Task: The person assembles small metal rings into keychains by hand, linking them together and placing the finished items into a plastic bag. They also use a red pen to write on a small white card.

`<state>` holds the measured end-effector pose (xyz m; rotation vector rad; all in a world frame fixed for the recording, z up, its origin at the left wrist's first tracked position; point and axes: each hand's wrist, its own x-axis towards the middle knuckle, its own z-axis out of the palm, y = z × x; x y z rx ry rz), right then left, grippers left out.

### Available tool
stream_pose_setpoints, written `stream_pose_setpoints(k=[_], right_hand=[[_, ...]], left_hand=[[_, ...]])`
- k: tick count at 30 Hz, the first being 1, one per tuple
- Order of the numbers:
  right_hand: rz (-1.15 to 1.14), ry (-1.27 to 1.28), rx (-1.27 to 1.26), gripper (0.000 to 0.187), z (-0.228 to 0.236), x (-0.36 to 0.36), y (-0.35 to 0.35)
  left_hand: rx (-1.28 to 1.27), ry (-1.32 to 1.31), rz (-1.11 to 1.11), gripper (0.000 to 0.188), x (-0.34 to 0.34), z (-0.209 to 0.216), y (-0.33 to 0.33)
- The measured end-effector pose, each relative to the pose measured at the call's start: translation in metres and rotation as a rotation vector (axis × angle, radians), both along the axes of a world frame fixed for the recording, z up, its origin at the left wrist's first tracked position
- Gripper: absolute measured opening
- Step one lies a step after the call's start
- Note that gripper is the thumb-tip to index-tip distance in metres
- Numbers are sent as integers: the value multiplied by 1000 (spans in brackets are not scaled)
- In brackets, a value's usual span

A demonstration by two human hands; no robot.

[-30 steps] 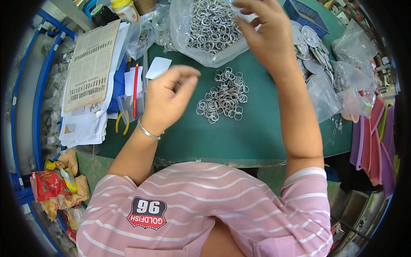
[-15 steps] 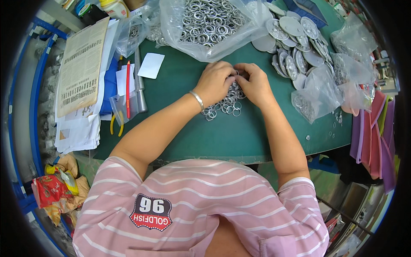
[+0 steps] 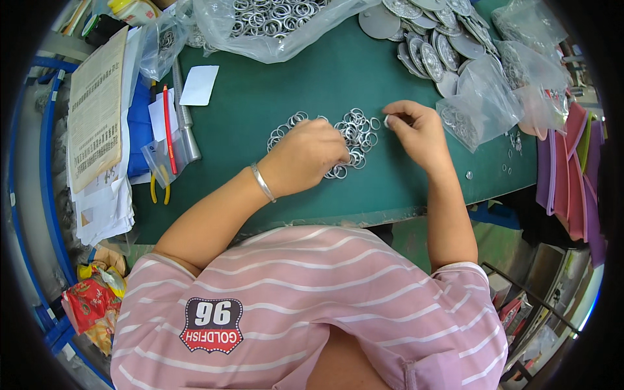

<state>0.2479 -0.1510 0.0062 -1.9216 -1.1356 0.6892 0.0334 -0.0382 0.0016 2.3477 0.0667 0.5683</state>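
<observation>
A loose pile of silver metal rings (image 3: 357, 130) lies on the green table (image 3: 260, 117). My left hand (image 3: 308, 155), with a silver bangle at the wrist, rests over the pile's left part. Its fingers are curled down among the rings, and their tips are mostly hidden. To the right of the pile, my right hand (image 3: 419, 135) is raised a little, thumb and forefinger pinched. A small bright piece shows at the thumb tip and looks like a ring seen edge-on. One ring of the pile lies close to these fingertips.
A clear bag of rings (image 3: 279, 52) stands at the far side. Round metal discs (image 3: 432, 57) are heaped at the far right, beside plastic bags (image 3: 478, 107). Papers (image 3: 97, 110), a red pencil (image 3: 169, 130), a tapered metal rod (image 3: 184, 110) and a white card (image 3: 199, 85) lie left.
My hands, close together over the pile before, are now apart: the left moved nearer and leftward, the right moved rightward. The rings are spread wider, and the view has shifted.
</observation>
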Motion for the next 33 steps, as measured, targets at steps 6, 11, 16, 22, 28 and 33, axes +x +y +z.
stream_pose_setpoints(k=[6,11,16,22,28,33], right_hand=[[101,-301,-21,17,1,-17,7],[15,-44,127,16,-5,-18,-6],[296,89,301,17,38,-45,-14],[197,-226,138,19,14,-34,21],[193,-237,-82,23,11,-28,35],[-43,198,-7,18,3,-22,20]], left_hand=[[-86,-94,125,11,-7,11,-5],[-835,-3,365,13,-14,24,-14],[-2018,349,154,40,-8,48,-26],[-2043,435,5,28,-15,26,-35],[-1978,382,99,23,-22,28,-36],[-1987,375,110,23,-24,24,-36]])
